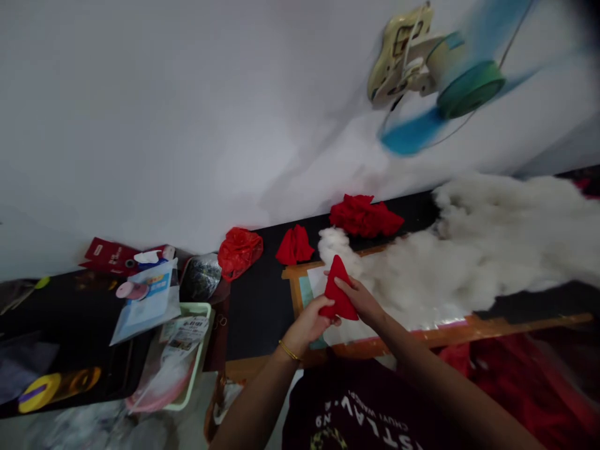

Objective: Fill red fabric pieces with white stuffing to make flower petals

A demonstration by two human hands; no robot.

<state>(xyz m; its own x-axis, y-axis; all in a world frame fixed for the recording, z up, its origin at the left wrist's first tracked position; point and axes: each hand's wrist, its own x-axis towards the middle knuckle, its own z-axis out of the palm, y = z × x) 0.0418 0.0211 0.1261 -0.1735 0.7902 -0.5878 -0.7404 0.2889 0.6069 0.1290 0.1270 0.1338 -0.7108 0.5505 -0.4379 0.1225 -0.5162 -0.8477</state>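
A red cone-shaped cloth piece (340, 290) is held between both hands over the near edge of the table, its tip pointing away from me. My left hand (313, 322) grips its lower left side, with the thumb on top. On its right side, my right hand (363, 300) is closed with the thumb on the front and fingers behind. Just beyond the cone lies a small tuft of white stuffing (334, 242). A big heap of white stuffing (435, 269) spreads to the right. Whether the cone has stuffing inside is hidden.
Along the wall lie a pile of red cloth (363, 215), a smaller red cloth piece (295, 245) and a red plastic bag (240, 252). To the left are a green basket (199, 356) and a yellow-lidded bottle (56, 387). A blue fan (469, 90) spins on the wall.
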